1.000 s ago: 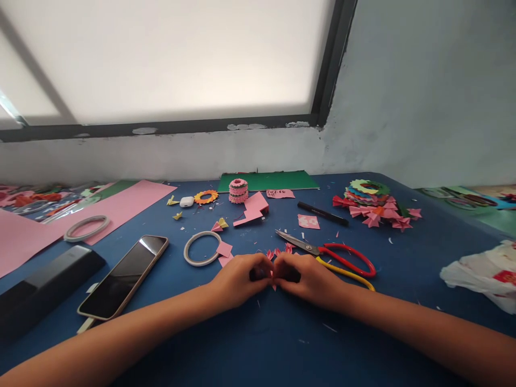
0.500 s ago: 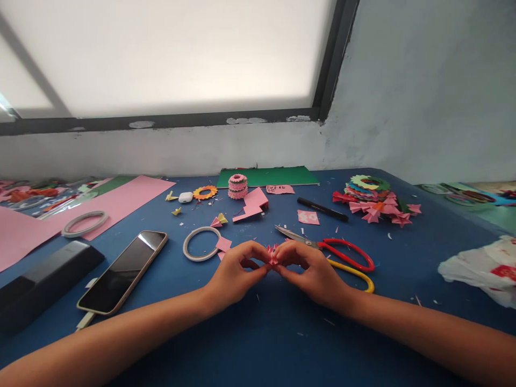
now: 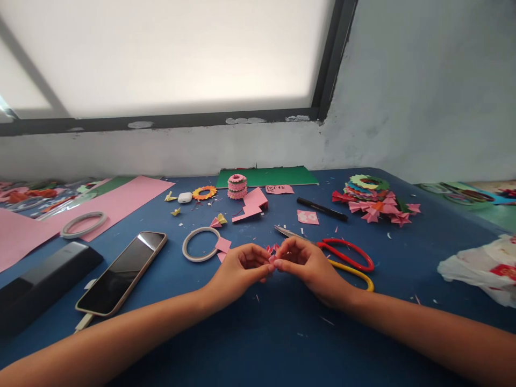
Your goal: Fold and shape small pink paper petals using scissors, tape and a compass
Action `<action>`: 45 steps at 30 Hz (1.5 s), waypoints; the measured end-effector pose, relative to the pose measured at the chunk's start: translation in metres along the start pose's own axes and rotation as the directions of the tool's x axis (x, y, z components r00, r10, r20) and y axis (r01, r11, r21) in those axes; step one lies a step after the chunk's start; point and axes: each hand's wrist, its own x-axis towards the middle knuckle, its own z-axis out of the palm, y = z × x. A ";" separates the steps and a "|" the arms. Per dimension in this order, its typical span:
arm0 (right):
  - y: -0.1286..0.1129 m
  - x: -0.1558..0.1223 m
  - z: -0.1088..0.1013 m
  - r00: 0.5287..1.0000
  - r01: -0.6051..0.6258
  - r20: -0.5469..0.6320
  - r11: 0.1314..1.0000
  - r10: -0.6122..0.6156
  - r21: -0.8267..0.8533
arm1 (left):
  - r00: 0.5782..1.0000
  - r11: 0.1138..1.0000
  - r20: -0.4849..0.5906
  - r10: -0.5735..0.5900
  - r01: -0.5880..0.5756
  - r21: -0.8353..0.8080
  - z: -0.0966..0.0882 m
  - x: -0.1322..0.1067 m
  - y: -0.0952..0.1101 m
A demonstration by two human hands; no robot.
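My left hand (image 3: 238, 270) and my right hand (image 3: 307, 266) meet at the middle of the blue table (image 3: 258, 333), fingertips pinched together on a small folded pink paper piece (image 3: 272, 251). The piece is lifted slightly off the table, and most of it is hidden by my fingers. Red and yellow scissors (image 3: 341, 255) lie just behind my right hand. A roll of tape (image 3: 199, 243) with pink paper squares (image 3: 223, 245) lies just behind my left hand.
A phone (image 3: 123, 271) and a black case (image 3: 42, 279) lie at the left, near pink paper sheets (image 3: 121, 204) and a second tape ring (image 3: 83, 223). Behind are a green sheet (image 3: 266, 176), a stack of paper rings (image 3: 237, 186), a black pen (image 3: 321, 209), folded paper stars (image 3: 373, 201). A plastic bag (image 3: 479, 269) lies at the right.
Both hands have lifted off the table from a flat press and now pinch the pink piece at their fingertips; the view has dipped slightly.
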 end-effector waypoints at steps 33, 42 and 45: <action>0.001 0.000 0.001 0.993 -0.118 0.012 0.991 0.117 0.059 | 0.995 0.995 -0.001 -0.097 0.097 -0.001 -0.004 -0.002 0.005; 0.003 -0.001 0.000 0.995 -0.096 0.019 0.991 0.095 0.090 | 0.994 0.990 0.000 -0.112 0.112 -0.081 -0.006 -0.001 0.002; 0.003 -0.002 0.000 0.998 -0.059 0.011 0.995 0.058 0.085 | 0.996 0.992 -0.025 -0.090 0.088 -0.088 -0.006 -0.001 0.001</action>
